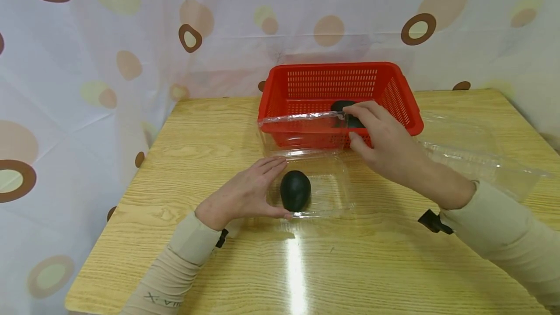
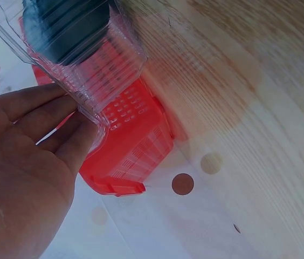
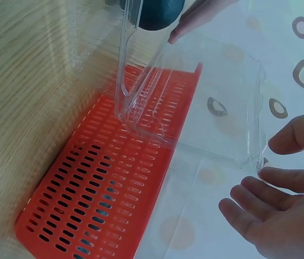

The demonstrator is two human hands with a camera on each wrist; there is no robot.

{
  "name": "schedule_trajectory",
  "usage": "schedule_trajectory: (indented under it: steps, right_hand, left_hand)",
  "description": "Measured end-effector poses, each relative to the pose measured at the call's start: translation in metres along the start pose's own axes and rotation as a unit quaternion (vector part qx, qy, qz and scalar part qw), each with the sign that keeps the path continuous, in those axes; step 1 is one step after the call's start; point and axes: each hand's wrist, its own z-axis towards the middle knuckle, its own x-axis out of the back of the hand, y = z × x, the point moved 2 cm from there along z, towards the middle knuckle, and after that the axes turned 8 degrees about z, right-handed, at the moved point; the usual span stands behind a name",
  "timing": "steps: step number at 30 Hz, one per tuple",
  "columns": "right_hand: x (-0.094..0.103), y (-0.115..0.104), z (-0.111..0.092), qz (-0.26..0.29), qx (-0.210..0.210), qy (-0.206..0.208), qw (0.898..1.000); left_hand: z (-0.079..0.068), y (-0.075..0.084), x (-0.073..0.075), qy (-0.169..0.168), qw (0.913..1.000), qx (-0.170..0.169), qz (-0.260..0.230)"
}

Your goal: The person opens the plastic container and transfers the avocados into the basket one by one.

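In the head view, a clear plastic clamshell box [image 1: 325, 193] lies open on the table, with a dark green avocado [image 1: 295, 191] in its left half. My left hand [image 1: 245, 191] holds the box's left end, thumb at the front rim and fingers at the back corner. The raised clear lid [image 1: 302, 132] stands up at the back of the box. At the lid's top right corner is my right hand [image 1: 385, 145]; its index fingertip touches that corner, thumb apart from the finger. In the left wrist view, fingers [image 2: 39, 116] touch the box rim.
Behind the lid stands a red plastic basket [image 1: 341, 69] holding dark green avocados [image 1: 343, 106], partly hidden by my right hand. More clear plastic boxes [image 1: 477, 159] lie at the right, beyond my right wrist. A patterned curtain [image 1: 245, 13] hangs behind the wooden table [image 1: 175, 159].
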Motion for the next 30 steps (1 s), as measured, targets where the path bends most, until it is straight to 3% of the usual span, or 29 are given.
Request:
schedule_trajectory:
  steps: [15,30]
  right_hand:
    - [-0.009,-0.008,-0.012,-0.016,0.102,0.037,0.994]
    - [-0.041,-0.014,-0.022,0.008,0.124,-0.021,0.992]
  left_hand:
    - [0.000,0.000,0.001,0.003,1.0000,-0.005,0.006]
    - [0.000,0.000,0.000,0.008,0.9998,-0.008,0.014]
